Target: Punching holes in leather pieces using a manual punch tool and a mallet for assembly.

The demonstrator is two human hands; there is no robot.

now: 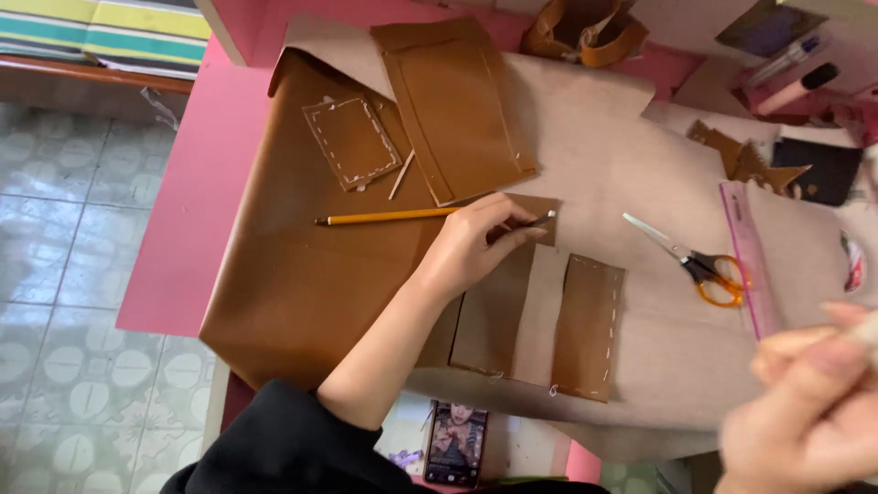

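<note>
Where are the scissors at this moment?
In the head view, the scissors lie open on the tan sheet, right of the left hand and just left of the pink ruler.

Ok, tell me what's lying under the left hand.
The left hand presses on small brown leather pieces laid on the large sheet's pale underside, holding a thin dark tool. What lies directly beneath the palm is covered.

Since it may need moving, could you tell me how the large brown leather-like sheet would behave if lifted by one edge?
The large brown leather-like sheet would probably flop and drape: it already hangs over the edge of the pink table. It looks thin, so likely light for its size. The yellow pencil lying on it might roll off.
</note>
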